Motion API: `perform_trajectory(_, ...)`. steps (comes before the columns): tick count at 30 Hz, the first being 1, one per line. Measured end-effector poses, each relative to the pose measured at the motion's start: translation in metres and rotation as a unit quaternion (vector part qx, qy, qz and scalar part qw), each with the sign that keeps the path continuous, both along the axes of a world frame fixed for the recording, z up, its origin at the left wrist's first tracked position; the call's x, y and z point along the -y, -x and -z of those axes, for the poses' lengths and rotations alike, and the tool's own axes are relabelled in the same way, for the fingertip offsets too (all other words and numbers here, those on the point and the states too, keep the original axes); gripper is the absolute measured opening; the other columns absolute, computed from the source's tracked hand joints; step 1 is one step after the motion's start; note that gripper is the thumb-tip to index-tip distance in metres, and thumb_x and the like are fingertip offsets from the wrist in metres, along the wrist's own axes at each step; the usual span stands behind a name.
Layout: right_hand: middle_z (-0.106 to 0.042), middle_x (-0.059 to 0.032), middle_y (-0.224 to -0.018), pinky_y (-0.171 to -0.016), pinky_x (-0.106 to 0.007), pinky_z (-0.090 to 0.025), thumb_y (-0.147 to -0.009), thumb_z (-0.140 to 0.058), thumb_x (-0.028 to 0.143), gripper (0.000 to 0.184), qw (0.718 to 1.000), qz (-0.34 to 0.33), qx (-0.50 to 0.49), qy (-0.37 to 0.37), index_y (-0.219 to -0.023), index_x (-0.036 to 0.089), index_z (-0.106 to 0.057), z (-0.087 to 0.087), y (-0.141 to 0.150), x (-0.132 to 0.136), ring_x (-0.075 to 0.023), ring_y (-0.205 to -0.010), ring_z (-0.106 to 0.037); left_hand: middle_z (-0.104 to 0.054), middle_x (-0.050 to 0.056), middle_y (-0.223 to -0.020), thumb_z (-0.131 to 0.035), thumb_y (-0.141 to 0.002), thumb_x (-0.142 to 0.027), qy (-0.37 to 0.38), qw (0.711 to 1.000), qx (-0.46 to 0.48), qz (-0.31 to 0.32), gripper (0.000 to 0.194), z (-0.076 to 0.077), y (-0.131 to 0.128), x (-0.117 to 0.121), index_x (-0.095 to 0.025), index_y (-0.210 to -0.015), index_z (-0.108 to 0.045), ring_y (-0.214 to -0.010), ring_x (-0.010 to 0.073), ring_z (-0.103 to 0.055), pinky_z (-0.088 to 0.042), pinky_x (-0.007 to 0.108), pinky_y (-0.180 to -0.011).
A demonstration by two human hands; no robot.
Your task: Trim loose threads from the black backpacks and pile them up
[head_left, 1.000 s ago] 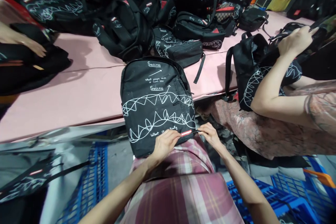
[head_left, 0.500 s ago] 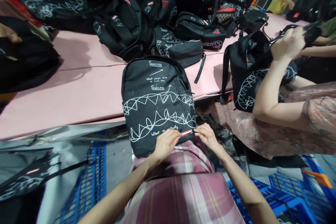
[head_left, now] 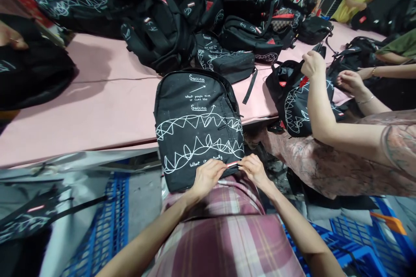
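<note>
A black backpack (head_left: 195,125) with white scribble lines and the word "Success" lies face up, half on the pink table (head_left: 107,108) and half on my lap. My left hand (head_left: 208,176) rests on its near bottom edge, fingers curled and pressing the fabric beside a small red and white tag (head_left: 232,164). My right hand (head_left: 254,169) pinches the bag's bottom corner right next to that tag. The two hands almost touch.
Many black backpacks (head_left: 201,13) are piled at the table's far side. A seated person on the right (head_left: 341,138) holds another black bag (head_left: 295,99). Another person's hand (head_left: 13,39) shows at the far left. Blue crates (head_left: 110,220) stand on the floor either side of my legs.
My right hand has slid a little left along the bag's bottom edge toward my left hand. The person on the right has lowered their bag onto the table.
</note>
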State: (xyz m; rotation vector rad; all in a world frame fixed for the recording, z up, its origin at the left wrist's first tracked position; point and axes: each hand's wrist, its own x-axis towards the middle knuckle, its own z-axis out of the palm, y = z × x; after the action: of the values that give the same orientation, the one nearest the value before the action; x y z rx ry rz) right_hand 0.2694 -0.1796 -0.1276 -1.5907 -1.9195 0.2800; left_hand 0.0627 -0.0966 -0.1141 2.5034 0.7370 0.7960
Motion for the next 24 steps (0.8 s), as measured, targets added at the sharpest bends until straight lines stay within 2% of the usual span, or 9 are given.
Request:
perform_trajectory(5, -0.063, -0.0055, -0.086, -0.071, -0.031, -0.037, -0.089, -0.049, 0.031, 0.021, 1.000, 0.004, 0.009, -0.004, -0.096, 0.020, -0.065, -0.001, 0.007, -0.002, -0.0170, -0.079, -0.050, -0.066, 0.001, -0.083, -0.049, -0.086, -0.020, 0.014, 1.000, -0.007, -0.003, 0.015, 0.001, 0.001, 0.001, -0.019, -0.084, -0.064, -0.075, 0.0121, -0.057, -0.045, 0.023, -0.068)
perform_trajectory(9, -0.062, -0.0059, -0.084, -0.071, -0.032, -0.038, -0.089, -0.048, 0.030, 0.021, 1.000, 0.014, 0.006, 0.012, -0.095, 0.021, -0.066, -0.011, 0.010, 0.000, -0.0172, -0.077, -0.049, -0.066, 0.002, -0.083, -0.047, -0.087, -0.022, 0.028, 0.999, -0.025, -0.003, 0.017, -0.003, 0.001, 0.000, -0.019, -0.085, -0.063, -0.076, 0.0124, -0.057, -0.045, 0.023, -0.067)
perform_trajectory(12, -0.063, -0.0063, -0.084, -0.075, -0.033, -0.039, -0.088, -0.049, 0.030, 0.020, 0.995, 0.058, -0.067, 0.036, -0.091, 0.020, -0.066, -0.019, 0.013, 0.008, -0.0183, -0.079, -0.051, -0.065, 0.002, -0.084, -0.044, -0.088, -0.023, 0.044, 0.997, -0.063, 0.005, 0.019, -0.006, 0.001, -0.001, -0.020, -0.087, -0.062, -0.079, 0.0134, -0.056, -0.044, 0.024, -0.069)
perform_trajectory(14, -0.064, -0.0054, -0.085, -0.076, -0.033, -0.040, -0.085, -0.052, 0.032, 0.018, 0.972, 0.132, -0.183, 0.069, -0.090, 0.020, -0.065, -0.023, 0.017, 0.014, -0.0183, -0.081, -0.053, -0.065, 0.003, -0.084, -0.042, -0.089, -0.024, 0.057, 0.995, -0.085, -0.003, 0.021, -0.007, -0.001, -0.001, -0.020, -0.087, -0.062, -0.079, 0.0146, -0.056, -0.042, 0.025, -0.069)
perform_trajectory(15, -0.064, -0.0045, -0.084, -0.074, -0.032, -0.041, -0.083, -0.055, 0.034, 0.018, 0.945, 0.169, -0.264, 0.093, -0.091, 0.020, -0.064, -0.023, 0.021, 0.018, -0.0176, -0.079, -0.054, -0.064, 0.003, -0.083, -0.041, -0.089, -0.024, 0.066, 0.993, -0.093, -0.012, 0.021, -0.007, -0.002, 0.000, -0.019, -0.086, -0.061, -0.079, 0.0153, -0.055, -0.042, 0.026, -0.068)
perform_trajectory(16, -0.064, -0.0037, -0.083, -0.070, -0.030, -0.043, -0.081, -0.057, 0.036, 0.020, 0.907, 0.197, -0.352, 0.120, -0.091, 0.020, -0.063, -0.023, 0.026, 0.021, -0.0164, -0.076, -0.055, -0.064, 0.004, -0.082, -0.041, -0.088, -0.023, 0.084, 0.992, -0.095, -0.024, 0.021, -0.006, -0.005, 0.001, -0.019, -0.085, -0.061, -0.078, 0.0162, -0.055, -0.041, 0.027, -0.068)
perform_trajectory(19, -0.065, -0.0022, -0.078, -0.053, -0.021, -0.040, -0.073, -0.065, 0.039, 0.028, 0.761, 0.217, -0.580, 0.194, -0.091, 0.018, -0.060, -0.022, 0.047, 0.029, -0.0102, -0.059, -0.052, -0.064, 0.005, -0.078, -0.043, -0.084, -0.022, 0.168, 0.980, -0.081, -0.074, 0.019, -0.003, -0.013, -0.001, -0.018, -0.080, -0.061, -0.076, 0.0178, -0.056, -0.040, 0.029, -0.069)
perform_trajectory(22, -0.063, -0.0017, -0.070, -0.042, -0.016, -0.029, -0.067, -0.071, 0.039, 0.033, 0.638, 0.228, -0.695, 0.239, -0.087, 0.016, -0.059, -0.023, 0.067, 0.034, -0.0062, -0.049, -0.047, -0.064, 0.005, -0.075, -0.041, -0.082, -0.022, 0.233, 0.963, -0.061, -0.124, 0.021, -0.005, -0.018, -0.014, -0.016, -0.079, -0.061, -0.068, 0.0167, -0.058, -0.041, 0.028, -0.066)
perform_trajectory(24, -0.062, -0.0015, -0.068, -0.041, -0.016, -0.029, -0.065, -0.073, 0.039, 0.033, 0.583, 0.228, -0.734, 0.264, -0.084, 0.016, -0.059, -0.025, 0.073, 0.037, -0.0061, -0.048, -0.047, -0.064, 0.005, -0.070, -0.038, -0.083, -0.025, 0.260, 0.953, -0.047, -0.146, 0.025, -0.013, -0.016, -0.027, -0.015, -0.080, -0.061, -0.062, 0.0150, -0.059, -0.042, 0.025, -0.061)
